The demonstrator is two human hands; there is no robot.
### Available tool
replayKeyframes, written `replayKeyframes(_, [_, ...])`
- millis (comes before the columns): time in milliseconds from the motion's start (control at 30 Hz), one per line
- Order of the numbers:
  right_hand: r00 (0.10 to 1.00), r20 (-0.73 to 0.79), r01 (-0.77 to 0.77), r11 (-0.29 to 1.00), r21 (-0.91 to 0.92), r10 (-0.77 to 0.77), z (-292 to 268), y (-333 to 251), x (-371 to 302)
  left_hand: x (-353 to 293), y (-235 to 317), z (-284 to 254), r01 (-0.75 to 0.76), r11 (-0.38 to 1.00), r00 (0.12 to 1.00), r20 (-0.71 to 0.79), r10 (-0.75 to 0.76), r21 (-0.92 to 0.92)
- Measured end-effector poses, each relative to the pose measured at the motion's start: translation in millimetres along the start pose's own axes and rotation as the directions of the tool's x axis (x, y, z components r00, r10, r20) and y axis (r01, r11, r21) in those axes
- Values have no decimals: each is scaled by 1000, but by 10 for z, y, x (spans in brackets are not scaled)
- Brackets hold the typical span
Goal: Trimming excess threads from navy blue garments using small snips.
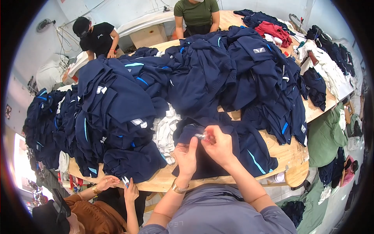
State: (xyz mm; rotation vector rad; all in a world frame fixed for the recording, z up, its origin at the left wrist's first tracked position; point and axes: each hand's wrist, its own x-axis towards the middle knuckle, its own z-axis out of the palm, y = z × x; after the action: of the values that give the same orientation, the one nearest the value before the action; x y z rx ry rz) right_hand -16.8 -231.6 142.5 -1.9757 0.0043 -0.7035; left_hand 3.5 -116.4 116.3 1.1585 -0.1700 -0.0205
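Observation:
A navy garment (202, 165) with a light-blue stripe lies on the wooden table in front of me. My left hand (186, 156) is closed on a gathered part of it, thumb raised beside a small whitish, shiny piece (200, 135). At the other end of that piece, my right hand (219, 146) has its fingers pinched together. Blur hides what the piece is and which fingers grip it. A bundle of white cloth strips or labels (166, 128) lies just beyond my left hand.
Large piles of navy garments (117, 91) cover the wooden table (230, 181). At the lower left, a co-worker's hand holds small blue-handled snips (125, 181) near my left forearm. Two more people stand across the table. A green cloth-covered heap (327, 134) is at the right.

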Motion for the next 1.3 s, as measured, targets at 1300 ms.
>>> replayKeyframes(1300, [984, 159, 111, 967, -229, -75, -220, 143, 59, 115, 205, 7, 357, 866, 934, 132, -332, -349])
